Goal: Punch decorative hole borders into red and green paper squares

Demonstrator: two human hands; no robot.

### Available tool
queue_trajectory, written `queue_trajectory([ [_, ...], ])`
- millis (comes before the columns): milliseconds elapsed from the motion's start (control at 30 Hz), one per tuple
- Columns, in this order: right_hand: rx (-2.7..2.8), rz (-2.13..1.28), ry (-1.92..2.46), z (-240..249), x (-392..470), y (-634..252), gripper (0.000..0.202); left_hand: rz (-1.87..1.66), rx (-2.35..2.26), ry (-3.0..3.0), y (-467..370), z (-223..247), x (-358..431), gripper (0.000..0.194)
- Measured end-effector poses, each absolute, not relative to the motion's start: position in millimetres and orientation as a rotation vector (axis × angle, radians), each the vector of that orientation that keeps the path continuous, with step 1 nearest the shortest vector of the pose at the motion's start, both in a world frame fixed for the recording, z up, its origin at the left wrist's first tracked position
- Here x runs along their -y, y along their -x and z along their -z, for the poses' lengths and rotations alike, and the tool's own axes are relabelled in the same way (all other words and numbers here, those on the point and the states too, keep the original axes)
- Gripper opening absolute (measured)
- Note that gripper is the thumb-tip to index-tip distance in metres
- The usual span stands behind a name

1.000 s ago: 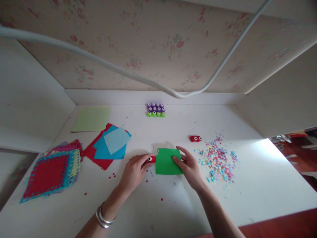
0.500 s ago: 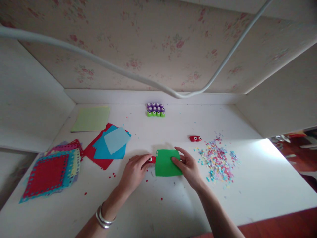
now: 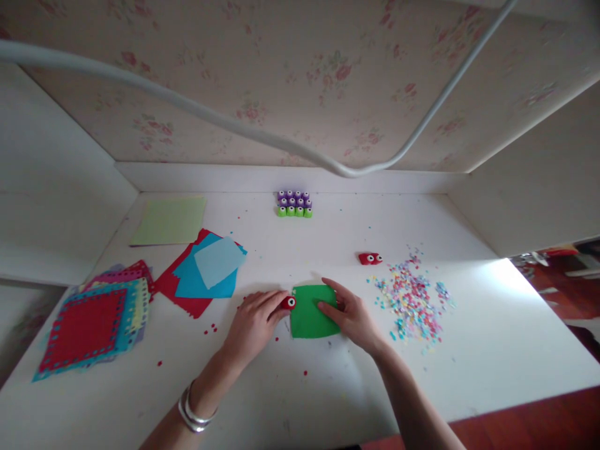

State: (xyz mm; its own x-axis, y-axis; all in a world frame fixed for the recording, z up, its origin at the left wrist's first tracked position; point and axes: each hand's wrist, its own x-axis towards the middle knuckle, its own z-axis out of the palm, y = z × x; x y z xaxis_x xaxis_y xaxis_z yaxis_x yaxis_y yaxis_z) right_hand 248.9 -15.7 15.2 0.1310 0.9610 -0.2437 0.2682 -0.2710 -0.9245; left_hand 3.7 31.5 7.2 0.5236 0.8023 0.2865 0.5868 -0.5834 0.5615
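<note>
Left hand (image 3: 253, 322) pinches red punch (image 3: 288, 303) on green paper (image 3: 309, 311) edge; right hand (image 3: 351, 312) presses sheet flat. Sheet may skew if pressure eases.

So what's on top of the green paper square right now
The right hand rests its fingers on the green paper square, pressing it to the table. A small red punch, held by the left hand, sits on its left edge. Anything under the fingers is hidden.

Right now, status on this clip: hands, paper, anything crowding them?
Left hand pinching red punch at green paper's left edge. Right hand pressing the paper flat. Confetti pile to the right, apart.
</note>
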Motion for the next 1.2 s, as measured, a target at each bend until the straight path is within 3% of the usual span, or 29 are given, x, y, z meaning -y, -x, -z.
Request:
queue_trajectory([
  [133, 1.482, -0.988, 1.758, -20.2, 17.2, -249.3, 0.057, -0.696, -1.136, -2.38, -0.4, -7.3, -30.0, 0.035],
  [367, 2.134, -0.316, 1.714, -29.6, 31.8, -252.7, 0.053, -0.704, -1.133, -2.417, 2.3, -7.0, -28.4, 0.031],
  [1200, 2.258, -0.271, 1.641, -16.6, 31.1, -245.6, 0.045, -0.69, -1.135, -2.375, -0.9, -9.6, -33.3, 0.03],
])
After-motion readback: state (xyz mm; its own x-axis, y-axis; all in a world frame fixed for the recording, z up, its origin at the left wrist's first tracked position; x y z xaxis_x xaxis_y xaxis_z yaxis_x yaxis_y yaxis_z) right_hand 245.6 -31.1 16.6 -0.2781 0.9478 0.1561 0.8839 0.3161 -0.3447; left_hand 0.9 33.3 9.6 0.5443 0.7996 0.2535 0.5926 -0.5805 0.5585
